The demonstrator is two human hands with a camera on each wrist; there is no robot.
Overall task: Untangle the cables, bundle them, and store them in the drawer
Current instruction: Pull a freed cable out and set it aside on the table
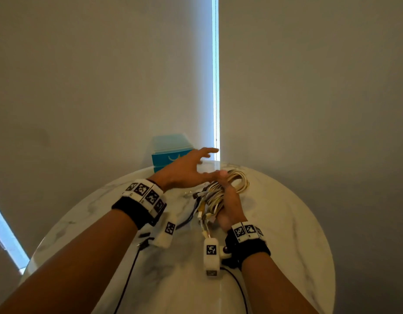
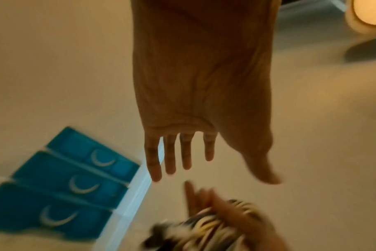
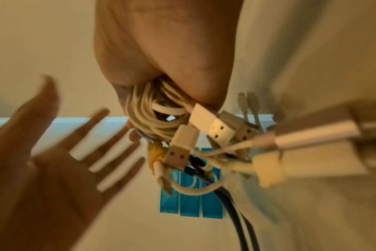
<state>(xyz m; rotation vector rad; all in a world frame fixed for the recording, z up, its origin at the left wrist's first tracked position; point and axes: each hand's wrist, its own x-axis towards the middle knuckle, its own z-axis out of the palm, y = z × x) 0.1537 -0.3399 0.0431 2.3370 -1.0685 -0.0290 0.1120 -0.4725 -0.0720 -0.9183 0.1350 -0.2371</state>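
My right hand (image 1: 227,200) grips a coiled bundle of white cables (image 1: 227,189) above the round table; the right wrist view shows the cable bundle (image 3: 152,117) squeezed in the fist, with several USB plugs (image 3: 210,124) and a dark cable (image 3: 236,217) dangling out. My left hand (image 1: 191,166) hovers just left of the bundle, fingers spread straight and empty, as the left hand (image 2: 182,152) also shows in its wrist view. Behind it stands a small blue drawer unit (image 1: 168,155) with three closed drawers (image 2: 71,185).
The round white marble table (image 1: 286,223) ends close on all sides. A dark cable (image 1: 186,220) lies on it under my left wrist. Grey blinds (image 1: 105,87) hang behind the drawer unit, with a bright gap (image 1: 215,75).
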